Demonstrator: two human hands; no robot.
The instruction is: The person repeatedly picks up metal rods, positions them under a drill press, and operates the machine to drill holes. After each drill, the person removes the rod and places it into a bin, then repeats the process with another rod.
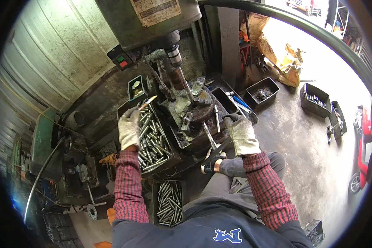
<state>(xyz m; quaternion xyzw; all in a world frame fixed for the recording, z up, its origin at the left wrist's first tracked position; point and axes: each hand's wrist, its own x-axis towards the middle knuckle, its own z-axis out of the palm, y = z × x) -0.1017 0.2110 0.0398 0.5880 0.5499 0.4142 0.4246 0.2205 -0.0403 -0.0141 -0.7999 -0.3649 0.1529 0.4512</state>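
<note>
My left hand (129,126), in a white work glove, holds a small brush (149,101) with a pale tip over a black tray (122,110) filled with several short metal rods (153,138). My right hand (241,133), also gloved, grips the edge of the round drill press table (202,112) by a long lever handle (209,138). Between the hands stands the drill press spindle with a bit (185,84) above a clamped fixture (186,120). Both sleeves are red plaid.
A second bin of metal rods (170,202) sits near my knees. Black bins (262,93) (316,99) with parts stand on the concrete floor to the right. A green machine (43,140) and corrugated metal wall are on the left. A crumpled yellow bag (283,58) lies far right.
</note>
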